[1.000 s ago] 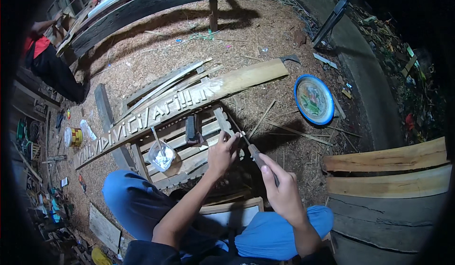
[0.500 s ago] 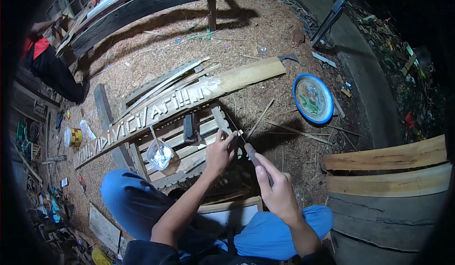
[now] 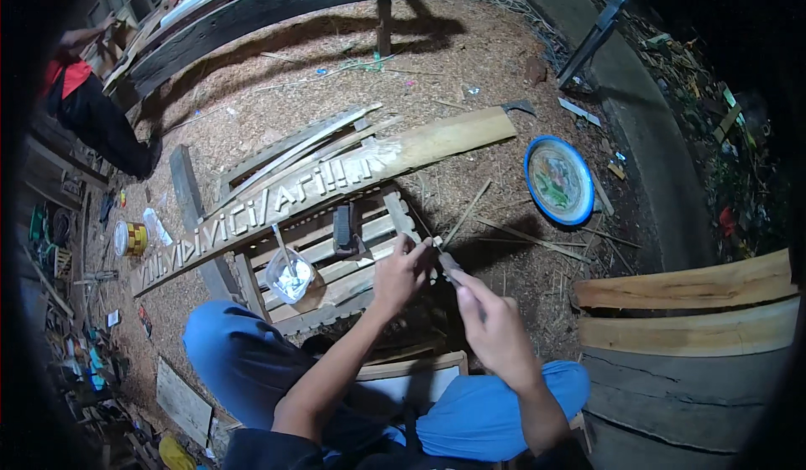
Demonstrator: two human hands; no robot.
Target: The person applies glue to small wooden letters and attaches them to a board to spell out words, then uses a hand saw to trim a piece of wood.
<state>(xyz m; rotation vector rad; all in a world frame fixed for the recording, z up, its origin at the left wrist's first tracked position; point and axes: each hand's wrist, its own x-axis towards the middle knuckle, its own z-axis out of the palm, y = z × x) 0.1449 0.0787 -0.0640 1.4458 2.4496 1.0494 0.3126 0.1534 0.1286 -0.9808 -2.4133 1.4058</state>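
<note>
My right hand (image 3: 495, 327) is closed round the brownish handle of a thin-bladed hand tool (image 3: 449, 264); its narrow dark blade points up and left, and I cannot make out its exact kind. My left hand (image 3: 399, 275) is pinched on a small pale wood piece (image 3: 437, 241), held against the blade near the handle. Both hands are above the right end of a slatted wooden pallet (image 3: 336, 281). On the pallet rest a dark rectangular block (image 3: 343, 228) and a clear tub (image 3: 290, 278) of white stuff with a stick in it.
A long plank (image 3: 453, 136) with raised carved letters lies beyond the pallet. To its right is a blue-rimmed round basin (image 3: 528, 176). Thick boards (image 3: 688, 327) lie at the right. A bench (image 3: 277, 29) stands at the back, where another person (image 3: 92, 113) stands at far left.
The view has shifted slightly. My hands stay close together at the blade, with the small wood piece nearer the handle; both grips look the same.
</note>
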